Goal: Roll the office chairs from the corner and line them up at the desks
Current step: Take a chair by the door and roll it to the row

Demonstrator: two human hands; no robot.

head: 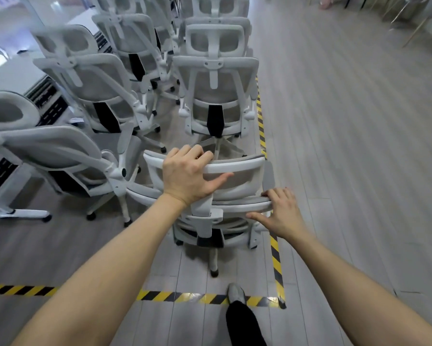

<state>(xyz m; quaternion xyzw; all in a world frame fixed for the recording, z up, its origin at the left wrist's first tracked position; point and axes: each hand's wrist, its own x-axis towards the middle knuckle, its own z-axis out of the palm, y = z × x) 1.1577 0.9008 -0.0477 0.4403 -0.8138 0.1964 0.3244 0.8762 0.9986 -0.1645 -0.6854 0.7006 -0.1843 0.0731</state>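
Observation:
A white mesh office chair (pixel 240 168) stands right in front of me, its back toward me. My left hand (pixel 187 171) lies over the top of its headrest, fingers curled over the rim and thumb spread along the back. My right hand (pixel 281 212) grips the right end of the backrest's top bar, fingers over it and thumb underneath. Directly ahead stands another identical chair (pixel 216 78), facing the same way. More white chairs (pixel 90 78) are packed in rows to the left and behind.
Yellow-black floor tape (pixel 276 258) marks the chair zone's right edge and near edge. White desks (pixel 12 76) with slotted panels stand at the left. Grey plank floor (pixel 347 146) stretches to the right. My foot (pixel 236 293) is on the near tape line.

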